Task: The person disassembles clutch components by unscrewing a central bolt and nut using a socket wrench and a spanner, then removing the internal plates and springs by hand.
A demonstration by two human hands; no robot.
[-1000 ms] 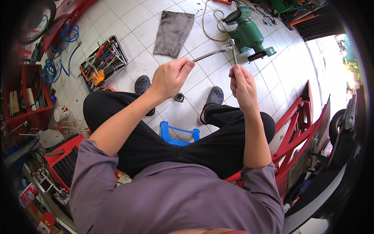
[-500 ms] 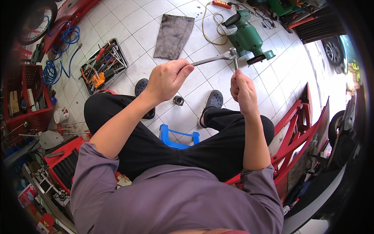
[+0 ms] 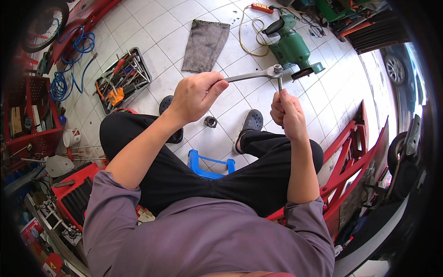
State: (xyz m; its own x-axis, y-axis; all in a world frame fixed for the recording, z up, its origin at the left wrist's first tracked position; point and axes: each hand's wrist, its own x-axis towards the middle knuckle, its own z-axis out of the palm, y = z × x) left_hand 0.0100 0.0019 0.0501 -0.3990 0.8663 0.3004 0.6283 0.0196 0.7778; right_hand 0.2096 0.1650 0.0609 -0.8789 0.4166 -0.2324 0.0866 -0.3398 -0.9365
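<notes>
My left hand (image 3: 196,96) is closed round the handle of a steel wrench (image 3: 249,75), which reaches out to the right. The far end of the wrench meets the hex head or nut at the top of a bolt (image 3: 280,84). Below that head, my right hand (image 3: 290,113) pinches the bolt's shank, keeping it nearly upright with the thumb on top. How the wrench jaw sits round the head is too small to tell. On the floor between my feet lies a small dark toothed metal ring (image 3: 210,121).
A tool tray (image 3: 123,79) full of hand tools lies at left, near a blue hose (image 3: 60,85). Ahead are a grey cloth (image 3: 206,45) and a green bench grinder (image 3: 295,48) with its yellow cord. A blue stool (image 3: 210,174) shows between my legs; a red metal frame (image 3: 346,161) stands right.
Both hands have dipped slightly nearer me. The wrench end has shifted a little right and now overlaps the bolt's head, which stood more clear of it before.
</notes>
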